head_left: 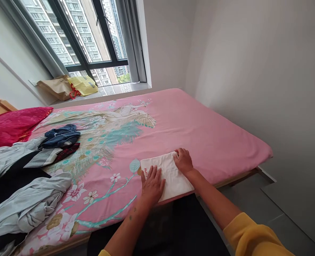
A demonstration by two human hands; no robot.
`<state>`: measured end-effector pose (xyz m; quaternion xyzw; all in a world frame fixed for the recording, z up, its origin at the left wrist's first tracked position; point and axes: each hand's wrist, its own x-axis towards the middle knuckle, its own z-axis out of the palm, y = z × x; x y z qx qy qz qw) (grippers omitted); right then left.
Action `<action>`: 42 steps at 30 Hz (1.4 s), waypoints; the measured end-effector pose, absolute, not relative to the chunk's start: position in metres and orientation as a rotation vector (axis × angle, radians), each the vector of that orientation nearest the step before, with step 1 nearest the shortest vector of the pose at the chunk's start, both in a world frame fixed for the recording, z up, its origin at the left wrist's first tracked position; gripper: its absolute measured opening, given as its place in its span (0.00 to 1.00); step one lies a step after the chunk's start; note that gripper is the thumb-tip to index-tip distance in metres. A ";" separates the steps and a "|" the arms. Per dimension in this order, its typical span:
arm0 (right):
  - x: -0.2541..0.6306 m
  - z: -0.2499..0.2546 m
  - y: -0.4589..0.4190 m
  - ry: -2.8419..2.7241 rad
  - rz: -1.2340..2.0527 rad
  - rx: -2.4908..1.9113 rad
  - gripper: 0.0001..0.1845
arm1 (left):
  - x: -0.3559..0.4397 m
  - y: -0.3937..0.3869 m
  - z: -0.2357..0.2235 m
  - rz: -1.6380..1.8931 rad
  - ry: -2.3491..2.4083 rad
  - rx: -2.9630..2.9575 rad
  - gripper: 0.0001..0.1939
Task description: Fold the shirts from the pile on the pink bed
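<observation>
A white garment (170,174), folded into a flat rectangle, lies at the near edge of the pink bed sheet (200,135). Part of some red lettering shows near its left side; whether it is a shirt I cannot tell. My left hand (152,185) rests flat on its left part, fingers spread and partly covering the letters. At the far right corner, my right hand (183,161) has its fingers curled over the edge, gripping the cloth.
Unfolded clothes lie on the bed at left: a grey garment (40,202), a denim piece (61,136) and a striped cloth (44,158). Behind them is a red pillow (16,122). A paper bag (56,88) and a yellow bag (84,85) stand on the windowsill. Walls border the bed.
</observation>
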<state>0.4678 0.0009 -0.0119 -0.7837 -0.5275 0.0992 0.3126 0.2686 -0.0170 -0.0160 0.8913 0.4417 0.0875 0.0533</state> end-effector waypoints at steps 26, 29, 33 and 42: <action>0.388 -0.031 0.029 -2.111 0.534 -1.691 0.28 | 0.192 -0.083 -0.048 0.442 1.696 2.374 0.30; 0.388 -0.020 0.051 -2.041 0.707 -1.635 0.32 | 0.188 -0.077 -0.032 0.416 1.898 2.175 0.23; 0.380 -0.014 0.082 -1.948 0.900 -1.668 0.29 | 0.197 -0.069 -0.017 0.328 1.936 2.122 0.19; 0.359 0.002 0.029 -1.869 0.631 -1.507 0.21 | 0.188 -0.060 -0.034 0.941 1.594 2.021 0.14</action>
